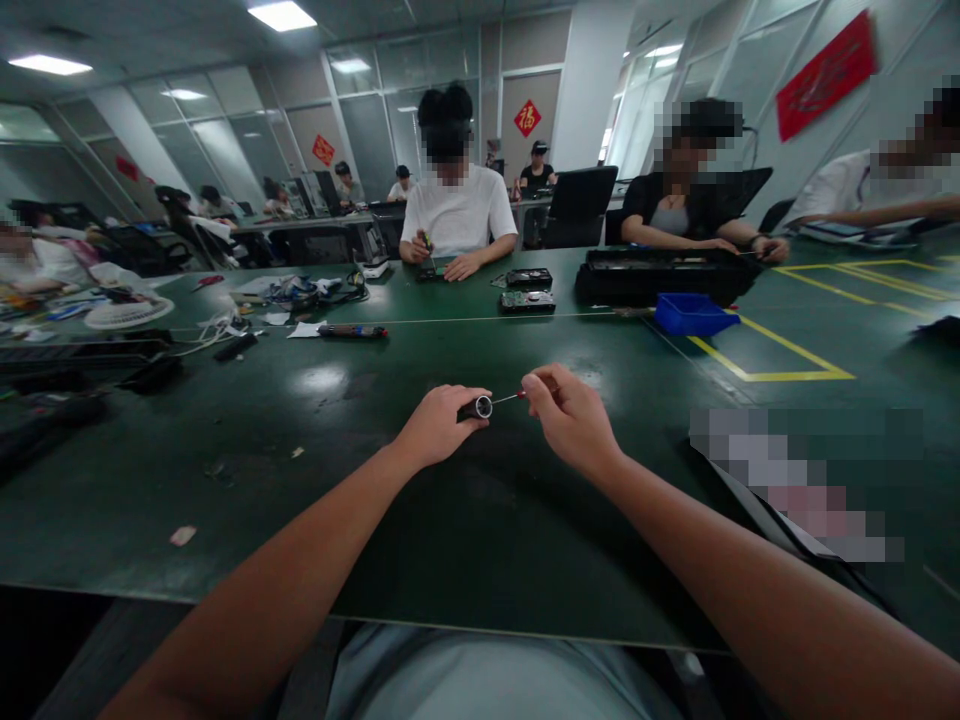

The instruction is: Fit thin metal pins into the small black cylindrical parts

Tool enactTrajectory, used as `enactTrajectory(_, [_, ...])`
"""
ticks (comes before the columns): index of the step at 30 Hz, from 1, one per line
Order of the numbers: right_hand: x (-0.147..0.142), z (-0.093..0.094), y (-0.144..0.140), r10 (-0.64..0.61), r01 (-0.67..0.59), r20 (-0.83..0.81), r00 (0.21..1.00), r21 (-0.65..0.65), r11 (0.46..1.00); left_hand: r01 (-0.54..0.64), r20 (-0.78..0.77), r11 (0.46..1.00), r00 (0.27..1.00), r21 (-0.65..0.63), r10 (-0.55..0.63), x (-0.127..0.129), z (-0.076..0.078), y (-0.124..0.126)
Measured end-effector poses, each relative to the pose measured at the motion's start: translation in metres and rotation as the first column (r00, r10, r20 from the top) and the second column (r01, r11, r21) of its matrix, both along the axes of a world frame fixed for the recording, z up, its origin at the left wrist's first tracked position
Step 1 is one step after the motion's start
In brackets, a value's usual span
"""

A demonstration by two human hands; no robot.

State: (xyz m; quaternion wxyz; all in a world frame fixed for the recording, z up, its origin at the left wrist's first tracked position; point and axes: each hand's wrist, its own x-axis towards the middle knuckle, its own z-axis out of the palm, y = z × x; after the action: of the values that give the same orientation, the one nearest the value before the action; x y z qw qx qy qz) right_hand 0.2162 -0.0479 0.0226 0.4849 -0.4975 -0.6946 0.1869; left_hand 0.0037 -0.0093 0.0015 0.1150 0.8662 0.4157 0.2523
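Note:
My left hand (pixel 439 425) is closed around a short black screwdriver handle (pixel 478 407) with a silver end that points right. My right hand (pixel 566 415) pinches a thin metal bit with a red collar (pixel 516 397) between thumb and forefinger, its tip at the handle's silver end. Both hands hover just above the dark green table (pixel 315 470), close together at its middle.
A blue bin (pixel 690 313) and a long black device (pixel 660 275) lie far right near yellow floor-tape lines. Circuit boards (pixel 527 299), cables and a screwdriver (pixel 351 330) lie further back. Several people sit working across the table. A blurred item lies at my right.

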Motion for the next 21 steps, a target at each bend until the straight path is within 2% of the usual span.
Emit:
enactTrajectory(4, [-0.001,0.002,-0.001,-0.032,0.032,-0.002,0.999,0.009,0.999,-0.006,0.024,1.000,1.000,-0.007,0.007,0.000,-0.001,0.001])
enactTrajectory(9, [-0.004,-0.004,0.006,0.040,-0.060,-0.295,0.955,-0.058,0.997,-0.054,0.068,0.998,0.996,-0.018,0.055,-0.001,0.000,0.001])
enactTrajectory(11, [-0.004,-0.008,0.012,0.048,-0.107,-0.447,0.893,-0.107,0.988,-0.019,0.087,1.000,0.996,0.001,0.019,-0.002,0.001,0.001])
enactTrajectory(14, [-0.001,-0.013,0.022,-0.009,-0.190,-0.681,0.733,-0.216,0.958,0.059,0.079,0.997,0.995,0.050,-0.063,-0.004,0.004,0.003])
enactTrajectory(16, [0.002,-0.015,0.027,-0.099,-0.163,-0.698,0.710,-0.299,0.940,0.064,0.034,0.997,0.997,0.051,-0.066,-0.005,0.005,0.004])
enactTrajectory(18, [0.004,-0.015,0.029,-0.160,-0.093,-0.669,0.726,-0.325,0.941,0.049,-0.022,0.999,0.999,0.024,-0.048,-0.005,0.005,0.006])
enactTrajectory(21, [0.003,-0.015,0.027,-0.160,-0.051,-0.638,0.754,-0.299,0.953,0.040,-0.065,0.999,0.997,-0.002,-0.040,-0.005,0.004,0.006])
